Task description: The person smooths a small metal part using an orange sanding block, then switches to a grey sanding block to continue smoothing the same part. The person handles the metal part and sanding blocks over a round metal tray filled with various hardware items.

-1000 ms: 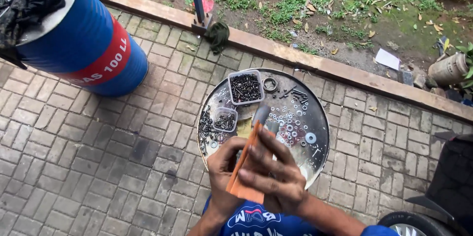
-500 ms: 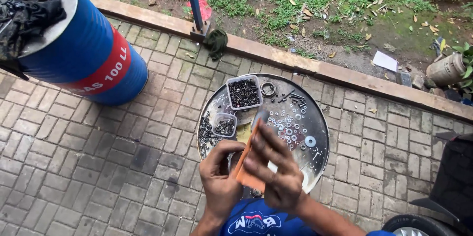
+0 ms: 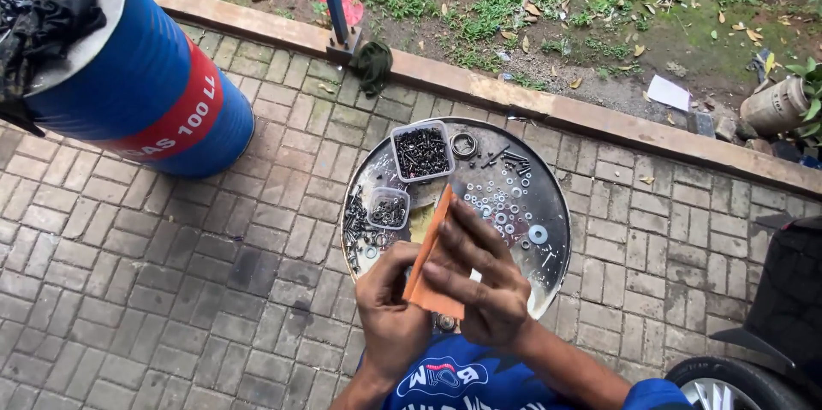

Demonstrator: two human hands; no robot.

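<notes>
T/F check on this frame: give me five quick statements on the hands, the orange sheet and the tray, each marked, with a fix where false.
1. Both hands, left hand and right hand, hold the orange sheet. True.
2. The round metal tray lies on grass. False: it lies on brick paving.
3. Two clear tubs of small hardware sit on the tray. True.
4. The blue drum stands right of the tray. False: it is to the left.
5. Washers lie loose on the tray. True.

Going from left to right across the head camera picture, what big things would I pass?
Blue metal drum with a red band → round metal tray of screws and washers → grey clay pot lying on its side.
</notes>
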